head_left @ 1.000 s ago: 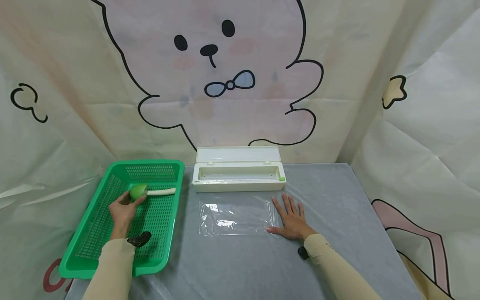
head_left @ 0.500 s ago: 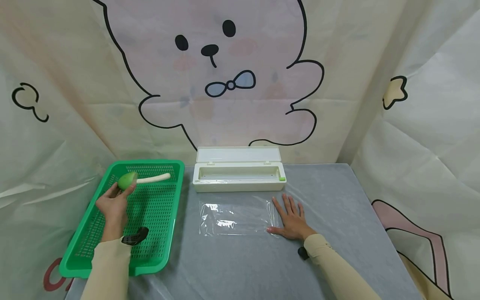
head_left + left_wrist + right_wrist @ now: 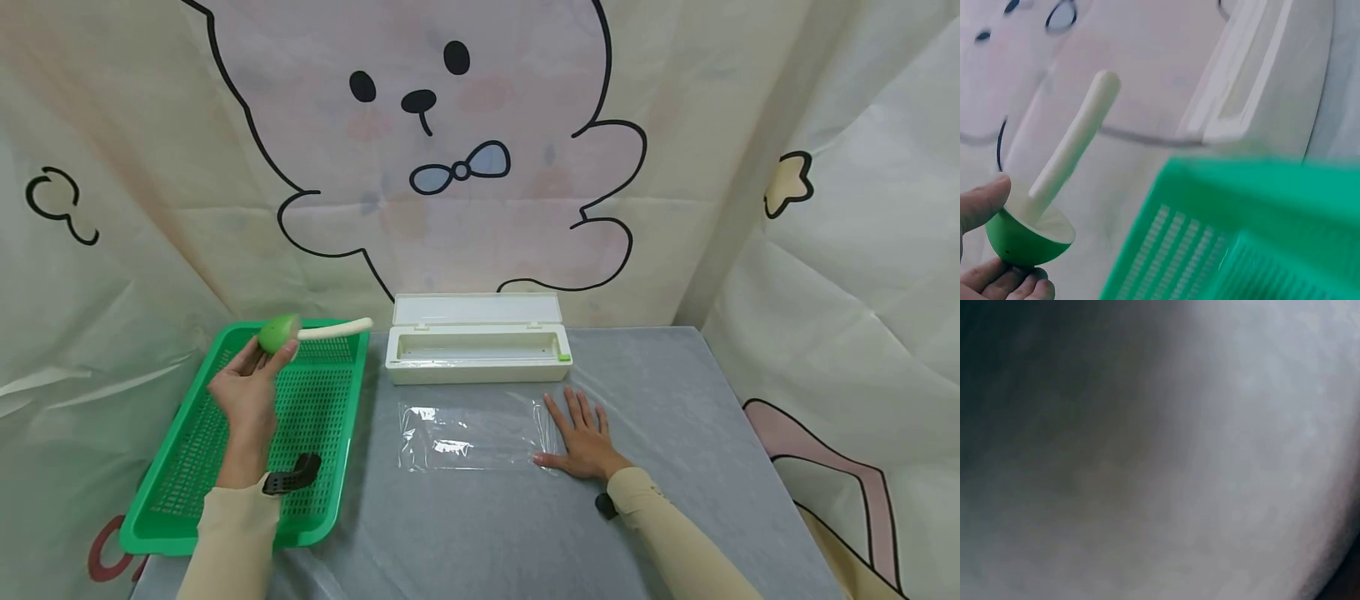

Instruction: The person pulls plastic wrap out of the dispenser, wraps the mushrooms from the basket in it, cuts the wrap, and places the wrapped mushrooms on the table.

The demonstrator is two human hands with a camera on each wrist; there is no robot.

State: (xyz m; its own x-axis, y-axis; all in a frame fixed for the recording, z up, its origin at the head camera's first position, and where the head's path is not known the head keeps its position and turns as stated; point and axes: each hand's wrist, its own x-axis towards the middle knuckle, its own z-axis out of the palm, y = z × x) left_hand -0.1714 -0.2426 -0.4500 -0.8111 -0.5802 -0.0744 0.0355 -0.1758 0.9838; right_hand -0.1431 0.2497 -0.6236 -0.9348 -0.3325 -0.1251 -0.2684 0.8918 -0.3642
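My left hand pinches the rounded green cap of a mushroom-shaped thing, held above the basket's far end. Its long pale stem points right and overlaps the basket's back rim. In the left wrist view the cap shows a pale flat underside with the stem rising from it; thumb and fingertips grip the cap. My right hand lies flat on the table, fingers spread, thumb and palm side over the right edge of a clear plastic sheet. The right wrist view is only blurred grey.
A green perforated basket stands on the left. Behind the plastic sheet is a long white box with its hinged lid raised. The grey-covered table meets a printed fabric backdrop at the back.
My left hand has lifted the mushroom-shaped thing from low in the basket, first moving leftward, then up and to the right. My right hand and the plastic sheet have stayed put.
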